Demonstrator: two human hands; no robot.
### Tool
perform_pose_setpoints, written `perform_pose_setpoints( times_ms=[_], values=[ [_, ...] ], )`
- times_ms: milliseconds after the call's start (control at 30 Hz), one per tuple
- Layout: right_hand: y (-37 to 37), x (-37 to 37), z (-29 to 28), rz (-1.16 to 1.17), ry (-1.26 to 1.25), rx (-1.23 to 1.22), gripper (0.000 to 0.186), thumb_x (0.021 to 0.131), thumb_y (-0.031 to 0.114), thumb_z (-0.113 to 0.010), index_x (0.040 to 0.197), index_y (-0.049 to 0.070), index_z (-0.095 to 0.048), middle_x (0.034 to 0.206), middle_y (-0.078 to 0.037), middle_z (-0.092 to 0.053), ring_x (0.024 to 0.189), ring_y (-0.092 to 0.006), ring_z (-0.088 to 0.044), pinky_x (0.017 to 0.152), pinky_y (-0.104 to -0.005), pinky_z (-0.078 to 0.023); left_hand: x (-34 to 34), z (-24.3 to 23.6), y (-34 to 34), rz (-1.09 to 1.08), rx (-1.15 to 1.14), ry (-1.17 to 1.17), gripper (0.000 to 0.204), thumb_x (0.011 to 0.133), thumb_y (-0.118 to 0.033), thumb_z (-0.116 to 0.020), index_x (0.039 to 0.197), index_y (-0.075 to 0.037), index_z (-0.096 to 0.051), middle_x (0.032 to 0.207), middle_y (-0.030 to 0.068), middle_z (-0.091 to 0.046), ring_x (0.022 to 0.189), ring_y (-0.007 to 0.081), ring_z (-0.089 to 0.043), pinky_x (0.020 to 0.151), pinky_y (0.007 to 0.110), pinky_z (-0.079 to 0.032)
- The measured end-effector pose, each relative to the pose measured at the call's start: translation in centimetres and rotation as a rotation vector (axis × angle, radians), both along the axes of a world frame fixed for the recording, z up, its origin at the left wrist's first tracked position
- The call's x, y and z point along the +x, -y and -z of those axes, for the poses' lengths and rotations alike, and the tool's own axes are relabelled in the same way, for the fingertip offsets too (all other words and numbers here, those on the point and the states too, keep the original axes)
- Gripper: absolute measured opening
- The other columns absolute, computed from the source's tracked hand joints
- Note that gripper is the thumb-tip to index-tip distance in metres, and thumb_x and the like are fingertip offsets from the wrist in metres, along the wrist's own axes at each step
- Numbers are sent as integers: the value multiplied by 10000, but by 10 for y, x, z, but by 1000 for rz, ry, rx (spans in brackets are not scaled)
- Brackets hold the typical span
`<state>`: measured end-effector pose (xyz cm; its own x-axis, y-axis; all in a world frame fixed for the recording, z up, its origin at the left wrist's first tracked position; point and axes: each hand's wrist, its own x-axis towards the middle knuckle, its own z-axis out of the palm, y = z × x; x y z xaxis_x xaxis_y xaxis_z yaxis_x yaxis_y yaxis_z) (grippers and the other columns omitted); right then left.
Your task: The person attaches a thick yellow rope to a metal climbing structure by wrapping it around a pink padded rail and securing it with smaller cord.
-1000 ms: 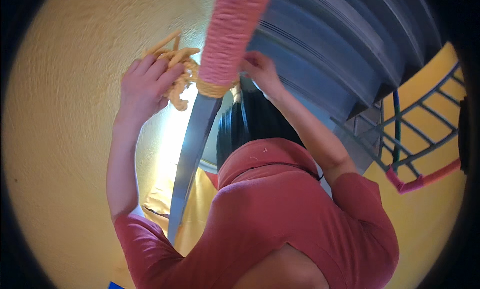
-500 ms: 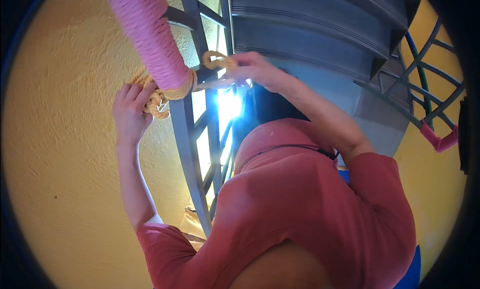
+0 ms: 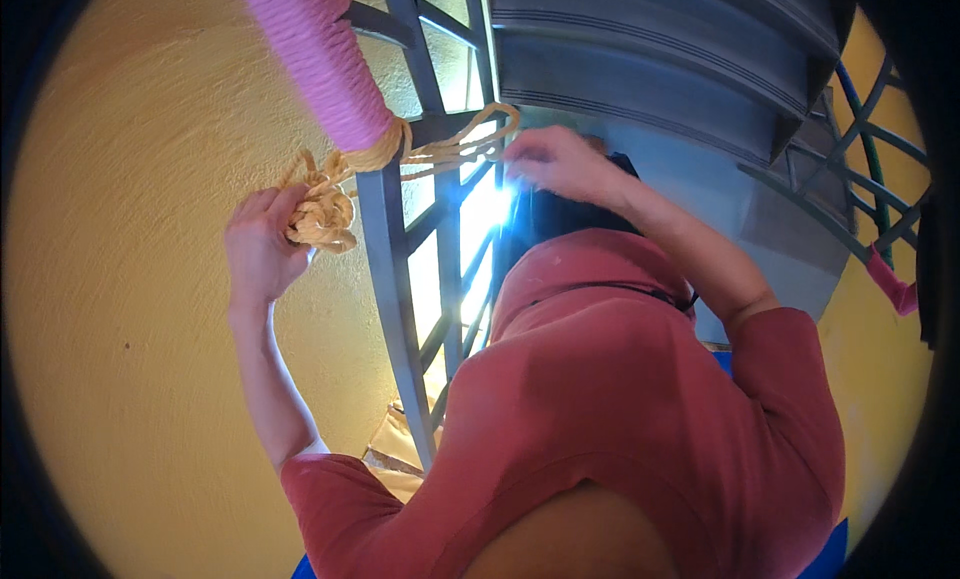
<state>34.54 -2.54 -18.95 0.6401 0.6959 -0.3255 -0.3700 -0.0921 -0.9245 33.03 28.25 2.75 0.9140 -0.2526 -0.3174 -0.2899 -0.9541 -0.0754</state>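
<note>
Partly hidden yellow cord (image 3: 320,214), left hand (image 3: 262,247), right hand (image 3: 560,164) backlit

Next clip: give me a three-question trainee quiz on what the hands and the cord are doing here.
1. True or false: the left hand holds a bunched bundle of yellow cord.
2. What colour is the wrapping already covering the bar above the yellow cord? A) green B) pink C) white
3. Fill in: the right hand pinches a strand of cord stretched across the grey window ____.

Key:
1. True
2. B
3. frame (its upright bar)
</note>
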Motion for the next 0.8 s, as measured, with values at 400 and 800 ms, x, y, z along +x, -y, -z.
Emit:
perform_pose_setpoints(
  times_ms=[400, 800],
  values=[
    [-132, -26, -129, -61, -1199, 1130, 706, 818, 605, -569, 1216, 29, -477, 1166, -110, -542, 1086, -229, -536, 955, -358, -423, 9, -49, 12, -1157, -916, -635, 450, 792, -245, -647, 1133, 31, -547, 1061, 118, -628, 901, 190, -632, 838, 294, -509],
    [-32, 33, -163, -302, -142, 521, 445, 723, 249, -748, 1076, 40, -577, 1025, -77, -615, 914, -188, -597, 794, -304, -494, -24, -11, 49, -1130, -1865, -731, 667, 944, -521, -345, 1304, 36, -416, 1269, 179, -518, 1173, 264, -518, 1009, 374, -411]
  ],
)
